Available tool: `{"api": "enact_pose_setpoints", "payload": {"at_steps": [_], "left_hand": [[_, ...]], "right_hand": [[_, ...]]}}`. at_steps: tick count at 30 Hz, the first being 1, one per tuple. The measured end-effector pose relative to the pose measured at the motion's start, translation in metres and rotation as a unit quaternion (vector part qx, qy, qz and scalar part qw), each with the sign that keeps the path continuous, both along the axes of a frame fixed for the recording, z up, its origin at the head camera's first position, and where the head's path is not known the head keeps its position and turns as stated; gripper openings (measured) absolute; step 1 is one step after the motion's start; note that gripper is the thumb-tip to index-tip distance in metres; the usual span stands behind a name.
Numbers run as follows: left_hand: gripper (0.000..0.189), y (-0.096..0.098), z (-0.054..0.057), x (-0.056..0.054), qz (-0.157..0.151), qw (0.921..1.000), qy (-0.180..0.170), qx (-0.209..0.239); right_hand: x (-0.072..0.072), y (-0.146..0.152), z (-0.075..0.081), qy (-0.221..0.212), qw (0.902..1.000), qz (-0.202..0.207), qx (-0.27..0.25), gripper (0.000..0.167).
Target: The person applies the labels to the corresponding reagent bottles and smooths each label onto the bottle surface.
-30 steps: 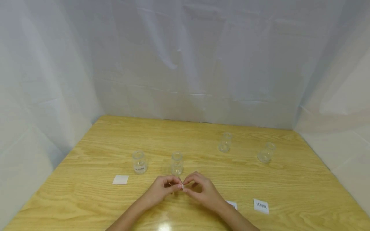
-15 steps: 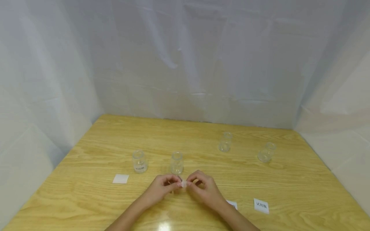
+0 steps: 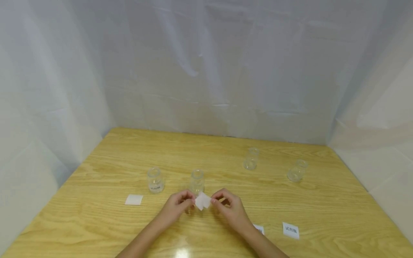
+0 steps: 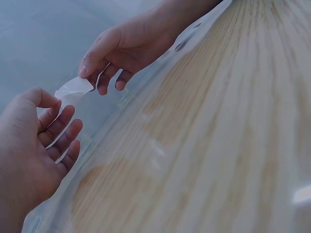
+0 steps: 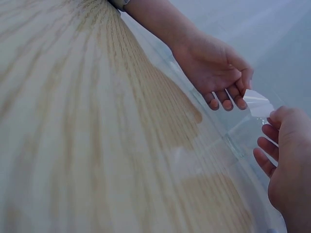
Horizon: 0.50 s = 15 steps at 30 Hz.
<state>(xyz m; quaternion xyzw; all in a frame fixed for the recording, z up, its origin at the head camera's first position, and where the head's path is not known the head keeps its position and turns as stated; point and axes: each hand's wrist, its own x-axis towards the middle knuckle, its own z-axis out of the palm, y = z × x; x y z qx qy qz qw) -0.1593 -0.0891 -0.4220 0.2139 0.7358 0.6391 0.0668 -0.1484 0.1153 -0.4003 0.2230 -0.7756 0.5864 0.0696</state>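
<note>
Before me, my left hand [image 3: 174, 206] and right hand [image 3: 231, 208] pinch opposite sides of a small white label [image 3: 202, 201] between thumb and fingertips. Two white layers show, spread in a V and still meeting in the middle. In the left wrist view, the label [image 4: 74, 89] bridges both sets of fingertips, and the right wrist view shows its glossy face [image 5: 258, 103]. No print can be made out on it. Just behind the hands stands a clear glass bottle [image 3: 197, 180]. To its left is another glass bottle [image 3: 156, 182] bearing a printed label.
A blank white paper square [image 3: 133, 199] lies left of the hands. Two printed labels lie at the right: one label [image 3: 291, 230] in full view, the other label [image 3: 259, 228] partly under the right forearm. Two clear flasks [image 3: 250, 163] [image 3: 296, 172] stand farther back on the wooden table [image 3: 129, 150].
The hands have moved slightly apart and up. The white label, barely visible between the fingertips one second ago, now shows as two layers spread apart.
</note>
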Motion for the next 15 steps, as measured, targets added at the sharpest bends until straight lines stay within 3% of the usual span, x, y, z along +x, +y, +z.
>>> {"api": "enact_pose_setpoints", "payload": {"at_steps": [8, 15], "left_hand": [[0.010, -0.0027, 0.0001, -0.0004, 0.020, 0.9997, 0.002, 0.013], [0.011, -0.0050, 0.0014, 0.0002, 0.070, 0.9973, 0.023, -0.004]], "right_hand": [[-0.0004, 0.0000, -0.0008, -0.013, 0.9998, -0.008, -0.009, 0.003], [-0.0004, 0.0004, 0.0006, -0.031, 0.9994, -0.014, -0.010, 0.005]]}}
